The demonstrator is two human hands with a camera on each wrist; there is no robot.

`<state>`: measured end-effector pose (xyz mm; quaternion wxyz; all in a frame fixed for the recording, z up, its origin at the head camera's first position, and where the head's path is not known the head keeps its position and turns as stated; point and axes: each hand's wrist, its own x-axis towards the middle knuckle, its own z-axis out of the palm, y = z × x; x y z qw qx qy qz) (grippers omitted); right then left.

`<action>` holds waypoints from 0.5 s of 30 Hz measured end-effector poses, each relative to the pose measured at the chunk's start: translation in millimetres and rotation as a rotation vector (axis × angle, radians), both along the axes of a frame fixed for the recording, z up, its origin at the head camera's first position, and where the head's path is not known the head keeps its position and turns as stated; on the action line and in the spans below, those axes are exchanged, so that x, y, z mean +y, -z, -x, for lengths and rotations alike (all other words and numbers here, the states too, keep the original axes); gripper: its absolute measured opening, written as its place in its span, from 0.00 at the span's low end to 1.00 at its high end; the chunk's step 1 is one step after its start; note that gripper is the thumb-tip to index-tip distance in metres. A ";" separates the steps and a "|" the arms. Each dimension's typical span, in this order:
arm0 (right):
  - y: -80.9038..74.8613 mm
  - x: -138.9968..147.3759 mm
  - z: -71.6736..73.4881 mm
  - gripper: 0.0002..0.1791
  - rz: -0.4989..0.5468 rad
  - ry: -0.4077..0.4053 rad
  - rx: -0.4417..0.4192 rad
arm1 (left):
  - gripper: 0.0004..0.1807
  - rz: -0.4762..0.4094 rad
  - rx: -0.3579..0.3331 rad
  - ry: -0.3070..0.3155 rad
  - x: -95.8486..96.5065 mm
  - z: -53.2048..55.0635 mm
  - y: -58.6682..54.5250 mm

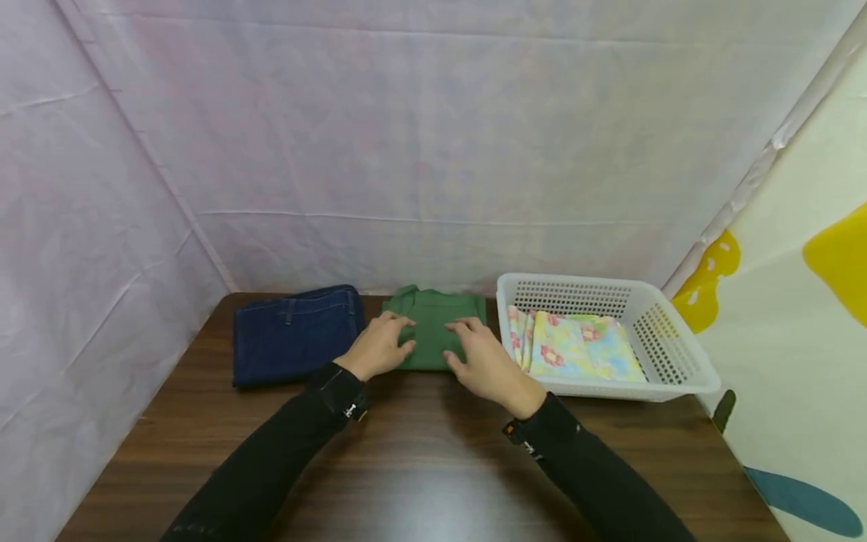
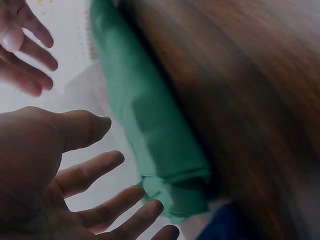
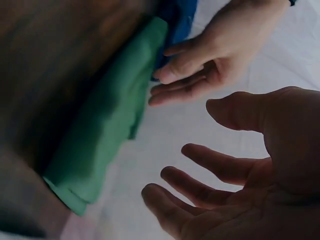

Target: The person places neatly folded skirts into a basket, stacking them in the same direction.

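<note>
A folded green garment (image 1: 430, 327) lies flat on the wooden table between my two hands. Over its left side is my left hand (image 1: 381, 345), fingers spread and loosely bent, holding nothing. My right hand (image 1: 486, 363) is at its right side in much the same pose, also without anything in its grasp. Both wrist views show a gap between the fingers and the green cloth (image 2: 150, 115). Left of it lies a folded pair of dark blue jeans (image 1: 294, 335), near my left hand.
A white perforated plastic basket (image 1: 677, 380) stands at the right of the table, with folded floral cloth (image 1: 576, 350) inside. Pale fabric walls (image 1: 406, 150) rise behind and to the left. The brown wooden table (image 1: 420, 467) stretches toward me under both forearms.
</note>
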<state>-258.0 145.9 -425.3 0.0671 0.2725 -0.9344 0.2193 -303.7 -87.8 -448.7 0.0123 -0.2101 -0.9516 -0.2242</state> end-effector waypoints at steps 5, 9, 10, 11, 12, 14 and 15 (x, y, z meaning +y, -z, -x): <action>22.3 -8.4 1.8 0.31 -0.103 0.031 -0.085 | 0.24 0.042 -0.006 0.002 -6.2 -2.1 10.7; 38.1 -10.9 1.3 0.31 -0.188 0.045 -0.121 | 0.20 0.081 -0.010 0.018 -8.7 -4.6 14.9; 41.1 -11.1 1.1 0.30 -0.204 0.043 -0.107 | 0.20 0.091 -0.007 0.024 -9.4 -5.2 15.1; 43.1 -11.3 0.5 0.30 -0.217 0.041 -0.092 | 0.19 0.096 -0.004 0.030 -10.0 -6.0 14.8; 44.7 -11.3 0.0 0.29 -0.226 0.036 -0.069 | 0.18 0.103 0.002 0.037 -10.8 -6.8 14.4; 45.9 -11.5 -1.9 0.28 -0.231 0.030 -0.022 | 0.18 0.114 0.016 0.045 -12.3 -9.1 13.5; 46.0 -11.7 -3.0 0.28 -0.236 0.033 -0.007 | 0.17 0.120 0.024 0.048 -12.9 -10.3 13.0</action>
